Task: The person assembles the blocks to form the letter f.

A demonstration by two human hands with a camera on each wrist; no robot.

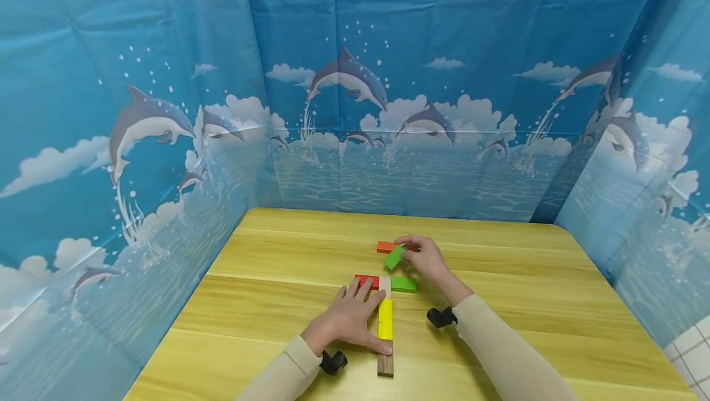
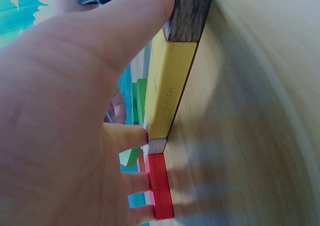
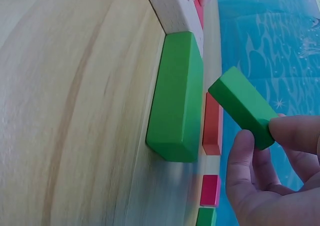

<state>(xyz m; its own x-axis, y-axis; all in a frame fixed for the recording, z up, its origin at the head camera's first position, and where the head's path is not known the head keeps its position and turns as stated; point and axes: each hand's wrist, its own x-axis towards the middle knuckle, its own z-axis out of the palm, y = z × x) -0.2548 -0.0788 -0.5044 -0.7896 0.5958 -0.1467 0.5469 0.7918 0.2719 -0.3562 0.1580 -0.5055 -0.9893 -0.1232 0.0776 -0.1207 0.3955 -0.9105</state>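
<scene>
My right hand (image 1: pixel 426 258) pinches a green block (image 3: pixel 245 108) between thumb and fingers, tilted and raised off the table. My left hand (image 1: pixel 350 321) lies with fingers spread over a T-shaped row of blocks. Its thumb touches the dark brown block (image 1: pixel 385 365), its index finger is at the whitish block (image 1: pixel 385 285), and other fingertips touch the red block (image 2: pixel 161 186). Between the brown and whitish blocks lies a yellow block (image 2: pixel 172 85). A second green block (image 3: pixel 175 95) lies flat against the whitish block's right side.
Behind the right hand an orange block (image 1: pixel 385 246) lies on the wooden table (image 1: pixel 266 278). In the right wrist view, a pinkish-red block (image 3: pixel 210 190) and another green block (image 3: pixel 206 217) lie beyond it. A blue dolphin-print curtain (image 1: pixel 355 167) stands around the table.
</scene>
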